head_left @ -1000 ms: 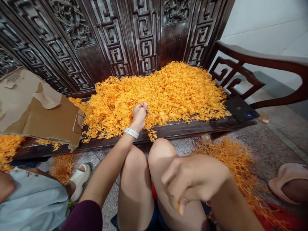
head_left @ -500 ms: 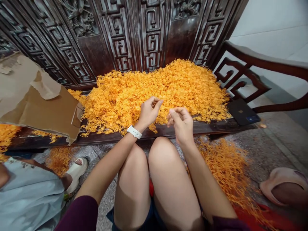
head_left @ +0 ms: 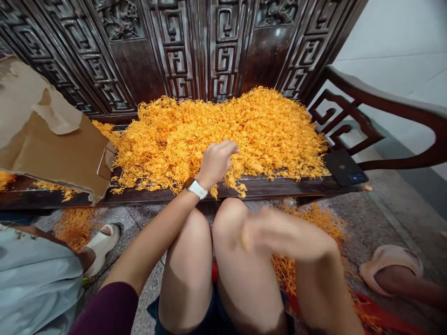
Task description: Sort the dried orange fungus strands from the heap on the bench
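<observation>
A broad heap of small, thin-armed orange plastic pieces [head_left: 209,123] lies on the dark wooden bench. Over its front edge is my left hand [head_left: 217,162], wearing a white-strapped watch [head_left: 196,187]. Its fingers curl downward, and the hand itself hides what they hold. Orange pieces [head_left: 235,184] hang over the bench edge just below it; whether they are in its grip is unclear. My right hand [head_left: 268,232] is above my right knee, away from the heap, its fingers smeared by motion.
A torn cardboard box [head_left: 59,144] stands on the bench at left. A dark phone-like device [head_left: 345,167] lies near the armrest [head_left: 377,102]. Stringy orange strands [head_left: 324,223] cover floor at right. Other people's feet in slippers [head_left: 101,246] show on both sides.
My right hand has drawn back from beside my left hand, down toward my knee. My left hand has turned its fingers downward, staying over the heap's edge. The view has shifted slightly.
</observation>
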A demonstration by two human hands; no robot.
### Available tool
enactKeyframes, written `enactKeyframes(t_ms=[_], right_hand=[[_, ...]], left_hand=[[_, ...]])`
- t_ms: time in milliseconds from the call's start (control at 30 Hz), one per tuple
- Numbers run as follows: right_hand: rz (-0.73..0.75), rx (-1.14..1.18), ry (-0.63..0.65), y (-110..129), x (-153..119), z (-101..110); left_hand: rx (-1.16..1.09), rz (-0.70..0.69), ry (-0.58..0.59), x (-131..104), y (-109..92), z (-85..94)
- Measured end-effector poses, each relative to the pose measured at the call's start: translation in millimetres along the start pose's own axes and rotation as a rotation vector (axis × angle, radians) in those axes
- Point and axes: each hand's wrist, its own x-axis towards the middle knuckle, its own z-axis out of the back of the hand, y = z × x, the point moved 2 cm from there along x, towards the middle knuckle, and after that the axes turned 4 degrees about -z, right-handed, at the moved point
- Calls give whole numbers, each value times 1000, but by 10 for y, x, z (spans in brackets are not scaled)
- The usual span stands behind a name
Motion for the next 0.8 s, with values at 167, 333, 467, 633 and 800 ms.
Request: enactKeyframes(t_ms=[167,333,467,633,800], right_hand=[[150,342,395,170,-136,-7],[86,607,-691,-281,51,630],[-20,629,-1159,-551,168,606],[-28,-458,-1508,-481,-5,645],[-91,-676,-1203,-503,-229,856]], left_hand=[[-150,212,-140,-1,296,23],[-169,231,-207,-36,192,51],[-62,108,-126,-36,44,41],[281,-122,-2,-37,-159,24],[556,-340,63,20,-443,7]])
